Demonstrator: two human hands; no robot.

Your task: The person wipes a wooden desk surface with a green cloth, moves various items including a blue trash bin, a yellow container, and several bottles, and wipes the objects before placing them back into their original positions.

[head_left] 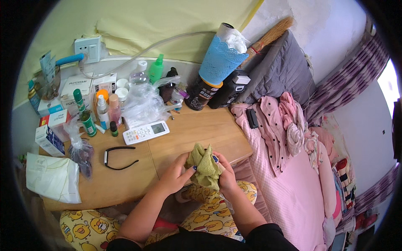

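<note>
A crumpled olive-green cloth (204, 166) is bunched up between my two hands, over the front edge of the wooden table (194, 128). My left hand (177, 174) grips its left side, thumb lying across the front. On the right side, my right hand (226, 174) holds the cloth with its fingers wrapped behind and along the edge. Dark blue polish shows on the nails. Part of the fingers is hidden by the folds. Beyond the cloth lies a white air-conditioner remote control (146, 132), and to the left a black-strapped fitness band (117, 157).
Bottles, boxes and a clear plastic bag (144, 106) crowd the table's back left. A blue lattice basket (221, 59) stands on a black canister (203, 94). White tissue packaging (52, 177) sits at the left edge. To the right, a bed (292, 194) bears a pink buttoned garment (271, 131).
</note>
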